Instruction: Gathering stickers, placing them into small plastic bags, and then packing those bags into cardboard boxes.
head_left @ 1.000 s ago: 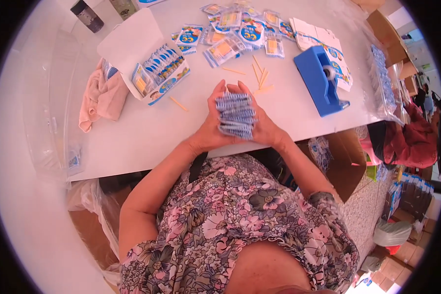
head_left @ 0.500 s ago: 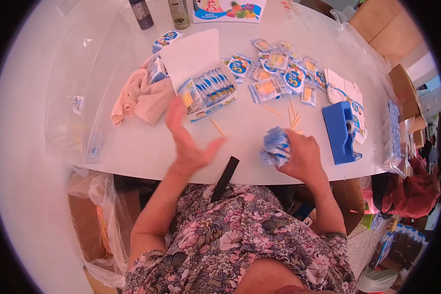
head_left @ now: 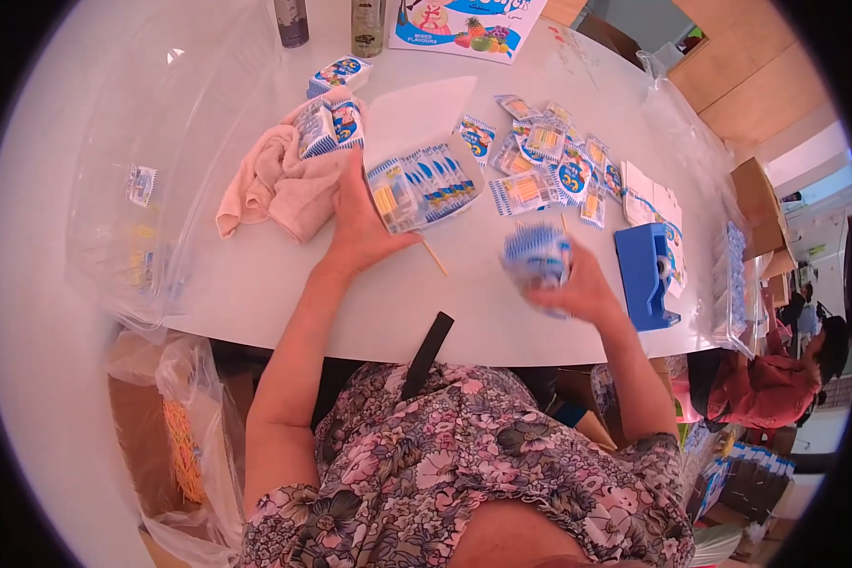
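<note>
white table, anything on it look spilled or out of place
A thin yellowish stick lies loose on the tabletop near the left hand, odd because the goods nearby are wrapped packets. No spill shows.

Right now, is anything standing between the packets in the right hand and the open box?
Nothing visible stands between the packets in the right hand and the open box; a thin stick lies near the box, off that path.

On our tabletop we see sachets in the box above centre frame, the cloth to its left, loose packets to its right, the tape dispenser farther right and bottles at the upper edge.
</note>
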`<state>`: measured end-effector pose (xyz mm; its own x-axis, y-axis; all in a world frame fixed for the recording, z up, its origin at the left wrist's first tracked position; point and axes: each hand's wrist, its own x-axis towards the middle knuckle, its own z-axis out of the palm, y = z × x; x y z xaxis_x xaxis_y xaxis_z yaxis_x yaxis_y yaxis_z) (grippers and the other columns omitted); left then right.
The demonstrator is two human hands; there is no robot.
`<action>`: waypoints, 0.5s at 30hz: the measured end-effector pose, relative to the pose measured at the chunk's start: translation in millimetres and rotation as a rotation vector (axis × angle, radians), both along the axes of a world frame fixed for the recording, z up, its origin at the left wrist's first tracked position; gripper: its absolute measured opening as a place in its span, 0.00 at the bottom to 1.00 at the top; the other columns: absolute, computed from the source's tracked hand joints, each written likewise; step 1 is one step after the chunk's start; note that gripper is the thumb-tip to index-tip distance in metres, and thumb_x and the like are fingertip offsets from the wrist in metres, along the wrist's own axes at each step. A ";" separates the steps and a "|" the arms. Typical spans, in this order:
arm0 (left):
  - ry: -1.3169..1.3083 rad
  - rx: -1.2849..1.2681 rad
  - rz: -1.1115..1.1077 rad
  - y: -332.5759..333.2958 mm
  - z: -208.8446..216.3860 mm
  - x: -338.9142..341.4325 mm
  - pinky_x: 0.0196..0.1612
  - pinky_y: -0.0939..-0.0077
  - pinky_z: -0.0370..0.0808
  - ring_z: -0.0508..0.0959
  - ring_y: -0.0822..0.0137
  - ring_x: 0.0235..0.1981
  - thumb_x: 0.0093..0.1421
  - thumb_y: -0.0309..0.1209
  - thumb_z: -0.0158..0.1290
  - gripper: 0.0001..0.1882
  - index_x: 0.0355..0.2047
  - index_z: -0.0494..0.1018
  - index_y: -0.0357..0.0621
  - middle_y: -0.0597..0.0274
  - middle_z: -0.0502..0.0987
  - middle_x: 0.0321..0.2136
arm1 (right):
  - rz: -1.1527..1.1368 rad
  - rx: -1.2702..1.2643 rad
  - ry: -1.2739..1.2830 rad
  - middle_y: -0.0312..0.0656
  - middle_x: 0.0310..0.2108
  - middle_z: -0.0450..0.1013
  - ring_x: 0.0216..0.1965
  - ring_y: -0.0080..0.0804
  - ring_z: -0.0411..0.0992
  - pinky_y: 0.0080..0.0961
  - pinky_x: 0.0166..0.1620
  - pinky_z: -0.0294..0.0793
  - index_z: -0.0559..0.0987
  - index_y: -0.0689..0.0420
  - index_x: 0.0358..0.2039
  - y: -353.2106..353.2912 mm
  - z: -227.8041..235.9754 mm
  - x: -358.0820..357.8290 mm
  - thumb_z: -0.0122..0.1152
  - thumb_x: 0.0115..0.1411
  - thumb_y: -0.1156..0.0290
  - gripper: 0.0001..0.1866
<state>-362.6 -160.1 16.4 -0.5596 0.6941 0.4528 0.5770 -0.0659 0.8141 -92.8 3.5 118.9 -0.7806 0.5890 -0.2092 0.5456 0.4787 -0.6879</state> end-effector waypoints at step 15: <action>0.153 -0.015 0.294 -9.1 10.6 77.5 0.66 0.45 0.51 0.52 0.38 0.64 0.32 0.39 0.76 0.72 0.67 0.37 0.35 0.37 0.48 0.63 | 0.407 0.536 -0.174 0.56 0.37 0.79 0.40 0.52 0.79 0.37 0.44 0.78 0.76 0.69 0.40 -33.1 -3.2 -163.7 0.71 0.35 0.42 0.42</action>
